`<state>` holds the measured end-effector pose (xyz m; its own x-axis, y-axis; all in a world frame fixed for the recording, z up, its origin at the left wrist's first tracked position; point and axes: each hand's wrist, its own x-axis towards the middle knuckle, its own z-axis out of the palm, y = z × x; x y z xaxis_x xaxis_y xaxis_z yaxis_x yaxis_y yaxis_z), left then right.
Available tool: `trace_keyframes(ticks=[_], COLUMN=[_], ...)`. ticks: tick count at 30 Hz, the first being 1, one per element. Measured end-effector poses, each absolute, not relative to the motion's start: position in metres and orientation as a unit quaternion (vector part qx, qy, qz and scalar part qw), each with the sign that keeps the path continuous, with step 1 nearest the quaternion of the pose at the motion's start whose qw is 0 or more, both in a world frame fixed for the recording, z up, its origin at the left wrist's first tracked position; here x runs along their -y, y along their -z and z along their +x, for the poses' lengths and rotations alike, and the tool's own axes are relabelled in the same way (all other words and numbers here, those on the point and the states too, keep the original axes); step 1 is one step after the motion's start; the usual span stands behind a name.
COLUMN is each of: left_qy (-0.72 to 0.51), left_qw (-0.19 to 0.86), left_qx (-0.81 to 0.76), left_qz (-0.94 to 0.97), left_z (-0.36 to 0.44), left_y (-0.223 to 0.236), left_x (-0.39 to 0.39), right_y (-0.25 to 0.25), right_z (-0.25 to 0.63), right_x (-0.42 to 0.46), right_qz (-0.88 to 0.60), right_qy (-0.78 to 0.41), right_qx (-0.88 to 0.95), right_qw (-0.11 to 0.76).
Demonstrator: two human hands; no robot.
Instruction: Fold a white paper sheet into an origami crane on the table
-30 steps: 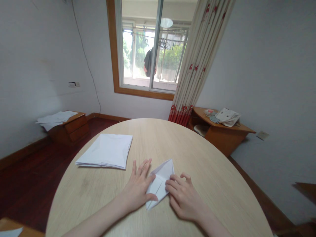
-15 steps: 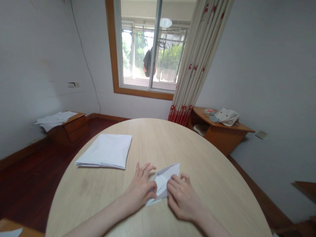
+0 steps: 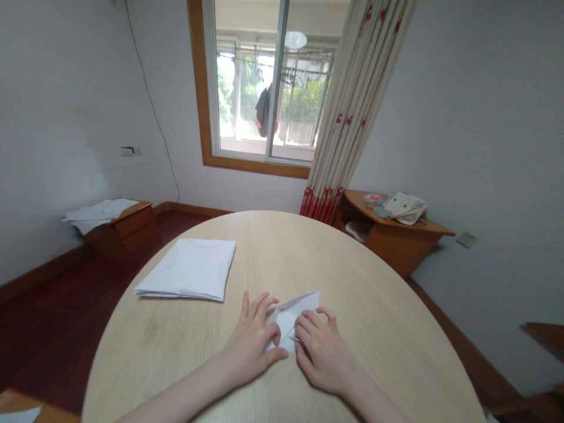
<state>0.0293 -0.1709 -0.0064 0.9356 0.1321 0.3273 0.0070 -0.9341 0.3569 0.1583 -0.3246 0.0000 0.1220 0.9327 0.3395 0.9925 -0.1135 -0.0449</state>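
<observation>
A small piece of folded white paper [image 3: 288, 320] lies on the round table [image 3: 282, 241] between my two hands, its pointed far corner toward the upper right. My left hand [image 3: 253, 335] is at the paper's left side, thumb stretched along the near edge and index finger bent onto it; the other fingers spread above the table. With curled fingers, my right hand [image 3: 319, 349] grips the paper's right part and covers it. A small flap sticks up beside the right fingertips.
A stack of white paper sheets [image 3: 189, 267] lies at the table's left. Behind, a wooden cabinet [image 3: 136, 229] with papers stands left, and a corner desk [image 3: 396, 235] with a cloth bag [image 3: 405, 207] stands right. A curtain [image 3: 348, 117] hangs beside the window [image 3: 264, 88].
The paper's near left tip, which stuck out below my left thumb, no longer shows there. My left thumb has stretched right along the near edge, and my right hand has shifted slightly left.
</observation>
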Motion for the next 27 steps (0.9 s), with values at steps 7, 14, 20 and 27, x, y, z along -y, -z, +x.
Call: trace_keyframes(ticks=[7,14,20,27], left_qy=[-0.182,-0.168,-0.154,-0.157], left_qw=[0.169,0.161,0.167,0.179], left_qx=[-0.036,-0.028,-0.031,-0.033], left_qz=[0.968,0.972,0.973,0.971], left_z=[0.0317,0.0316,0.0333,0.0345], left_y=[0.0129,0.0117,0.0108,0.0136], left_x=[0.1718,0.1726,0.1719,0.1691], right_y=[0.0031,0.0064,0.0079,0.0102], right_z=[0.1583,0.1576,0.1566,0.1586], right_x=[0.3237,0.3224,0.3208,0.3182], right_qz=[-0.735,-0.735,-0.736,-0.733], right_qy=[0.109,0.128,0.150,0.200], right_qx=[0.652,0.647,0.642,0.630], right_qw=[0.150,0.158,0.157,0.161])
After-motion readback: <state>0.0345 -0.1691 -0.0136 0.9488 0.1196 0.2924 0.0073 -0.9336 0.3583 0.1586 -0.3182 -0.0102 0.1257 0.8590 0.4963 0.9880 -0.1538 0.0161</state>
